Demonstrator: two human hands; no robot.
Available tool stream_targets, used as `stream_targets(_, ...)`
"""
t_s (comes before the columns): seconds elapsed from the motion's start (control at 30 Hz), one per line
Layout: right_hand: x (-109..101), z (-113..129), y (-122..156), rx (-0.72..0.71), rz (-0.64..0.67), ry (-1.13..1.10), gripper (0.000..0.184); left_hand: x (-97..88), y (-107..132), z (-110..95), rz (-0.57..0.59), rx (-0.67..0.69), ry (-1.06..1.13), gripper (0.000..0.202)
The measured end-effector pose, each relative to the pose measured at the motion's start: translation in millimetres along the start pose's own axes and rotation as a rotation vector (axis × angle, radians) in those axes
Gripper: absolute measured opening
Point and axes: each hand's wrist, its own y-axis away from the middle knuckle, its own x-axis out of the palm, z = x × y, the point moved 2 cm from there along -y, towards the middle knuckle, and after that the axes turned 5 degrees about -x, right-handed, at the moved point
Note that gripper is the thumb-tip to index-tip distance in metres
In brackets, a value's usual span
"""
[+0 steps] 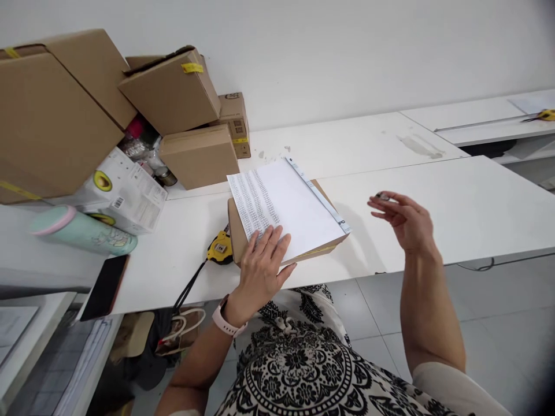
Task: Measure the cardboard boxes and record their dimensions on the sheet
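My left hand (265, 263) lies flat with its fingers stretched over a white paper sheet (299, 202). Columns of small print fill the sheet's left part, and a pale blue strip runs along its right edge. The paper rests on a cardboard box (236, 228), mostly hidden beneath it. Over the table to the right, my right hand (405, 219) is raised, apart from the paper. Its thumb and fingertips pinch a small dark, silvery object (381, 196), too small to name. A yellow tape measure (220, 248) with a black strap touches the box's left side.
Cardboard boxes (169, 92) are stacked at the back left. A mint bottle (82, 231) and a black phone (105, 287) lie at the left. The white table (425, 214) ends just before my body. Another yellow tape measure (547, 115) lies far right.
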Motion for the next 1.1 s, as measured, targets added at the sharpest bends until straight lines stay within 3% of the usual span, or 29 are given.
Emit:
stream_targets(0.13,39,59,16,-0.211,0.099,-0.049,0.032,1.8,-2,-1,0.032,-0.014,-0.024,0.050)
stream_targets(0.23,87,80,32,-0.273,0.236,-0.065,0.029,3.2,-2,-2,0.057,-0.031,-0.038,0.049)
stream_targets(0.4,163,76,47,-0.051,0.542,-0.057,0.042,5.0,-2,-2,0.045,-0.024,-0.032,0.050)
stream_targets(0.5,191,68,46,0.086,0.703,-0.053,0.048,3.4,-3,-2,0.026,-0.043,-0.034,0.049)
stream_targets(0.6,203,59,41,0.121,0.713,0.003,0.047,1.0,-4,-3,0.039,-0.090,-0.041,0.049)
stream_targets(0.87,203,48,32,-0.021,0.777,0.071,0.034,2.3,-2,-2,-0.043,-0.109,0.027,0.044)
stream_targets(1.1,203,53,35,-0.056,0.707,0.161,0.029,4.3,-2,-1,-0.069,-0.093,0.017,0.033)
